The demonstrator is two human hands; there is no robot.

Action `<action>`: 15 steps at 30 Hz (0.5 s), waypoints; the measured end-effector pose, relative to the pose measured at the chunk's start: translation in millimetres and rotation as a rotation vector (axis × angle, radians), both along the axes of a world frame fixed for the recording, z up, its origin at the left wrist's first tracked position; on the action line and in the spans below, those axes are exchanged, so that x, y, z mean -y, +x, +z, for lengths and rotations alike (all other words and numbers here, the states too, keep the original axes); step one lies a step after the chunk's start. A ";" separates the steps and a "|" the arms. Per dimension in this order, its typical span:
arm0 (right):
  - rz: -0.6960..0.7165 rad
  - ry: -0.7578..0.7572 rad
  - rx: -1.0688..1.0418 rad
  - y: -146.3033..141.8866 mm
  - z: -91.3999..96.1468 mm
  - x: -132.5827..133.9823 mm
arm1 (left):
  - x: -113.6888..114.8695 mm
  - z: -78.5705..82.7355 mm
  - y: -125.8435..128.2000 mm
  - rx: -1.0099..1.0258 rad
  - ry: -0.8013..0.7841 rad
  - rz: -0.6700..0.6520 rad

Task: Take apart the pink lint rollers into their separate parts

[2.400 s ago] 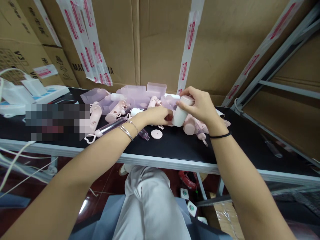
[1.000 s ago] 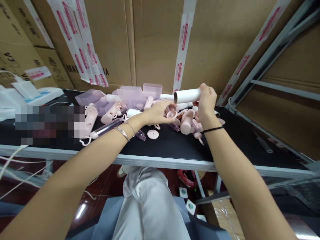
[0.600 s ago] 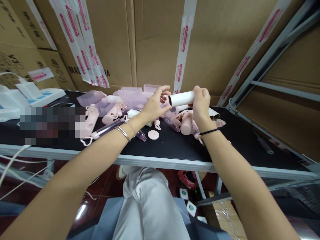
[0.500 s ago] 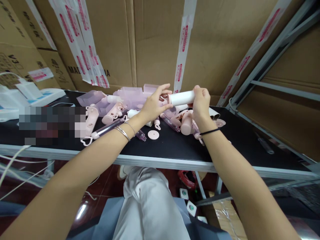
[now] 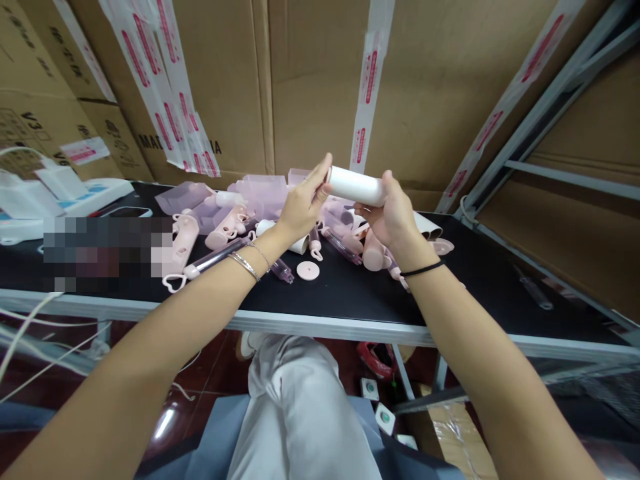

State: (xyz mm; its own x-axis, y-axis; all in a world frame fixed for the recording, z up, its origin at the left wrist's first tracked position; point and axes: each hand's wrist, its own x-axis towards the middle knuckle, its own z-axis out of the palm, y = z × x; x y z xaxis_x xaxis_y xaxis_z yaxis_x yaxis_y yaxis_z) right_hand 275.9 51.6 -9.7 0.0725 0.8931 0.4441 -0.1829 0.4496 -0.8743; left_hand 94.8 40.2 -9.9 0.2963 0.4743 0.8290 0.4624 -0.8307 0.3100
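Observation:
A white tube [image 5: 356, 186] is held up above the black table, nearly level and sloping slightly down to the right. My right hand [image 5: 395, 212] is closed around its right end. Stretched fingers of my left hand [image 5: 304, 205] point upward, the hand pressed against the tube's left end, which it partly covers. Below, a flat pink disc [image 5: 308, 271] with a small centre hole lies on the table. Around it are a pink cylinder [image 5: 374, 255], a clear purple tube [image 5: 341, 244] and a small pink cap with a loop [image 5: 315, 244].
Purple translucent pieces [image 5: 263, 192] and pink holders [image 5: 186, 233] lie behind and left. A power strip with chargers [image 5: 93, 193] sits at the left. A cardboard wall [image 5: 315, 87] stands behind, a metal shelf frame [image 5: 565, 177] at the right. A clear-handled tool [image 5: 536, 292] lies right.
The white tube has swung so its left end is now higher. My left hand has moved from the pink piece at that end to flat against it; my right hand has turned palm-inward.

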 end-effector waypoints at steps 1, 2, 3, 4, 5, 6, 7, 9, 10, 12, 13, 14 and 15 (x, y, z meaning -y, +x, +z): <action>0.056 0.002 0.009 -3.7 2.4 6.5 | -3.1 0.4 -1.9 0.027 0.021 0.019; 0.115 0.010 0.027 -6.7 4.6 12.9 | -6.4 1.0 -4.0 0.053 0.041 0.033; 0.179 0.021 0.053 -9.0 6.4 19.0 | -9.6 1.7 -6.2 0.076 0.057 0.041; 0.241 0.030 0.087 -10.7 7.7 24.6 | -12.6 2.2 -8.4 0.093 0.068 0.041; 0.293 0.034 0.123 -11.8 8.4 29.4 | -15.0 2.7 -10.2 0.101 0.072 0.036; 0.339 0.027 0.160 -12.6 8.4 33.1 | -16.6 2.8 -11.4 0.098 0.071 0.028; 0.375 0.012 0.192 -13.4 7.9 35.7 | -17.4 2.6 -12.1 0.085 0.063 0.022; 0.414 -0.024 0.217 -14.9 5.5 37.5 | -16.3 1.2 -11.1 0.036 0.033 0.012; 0.416 -0.039 0.207 -15.8 4.0 37.1 | -14.6 0.1 -9.6 0.005 0.020 0.007; 0.405 -0.055 0.158 -17.6 0.9 35.2 | -9.7 -2.4 -5.1 -0.051 0.011 -0.008; 0.392 -0.057 0.130 -18.7 -0.5 34.2 | -6.9 -3.5 -2.5 -0.073 0.016 -0.013; 0.381 -0.059 0.103 -20.0 -1.7 33.5 | -4.0 -4.3 0.1 -0.089 0.023 -0.013; 0.372 -0.065 0.079 -21.5 -2.8 33.0 | -1.2 -4.7 2.5 -0.101 0.030 -0.006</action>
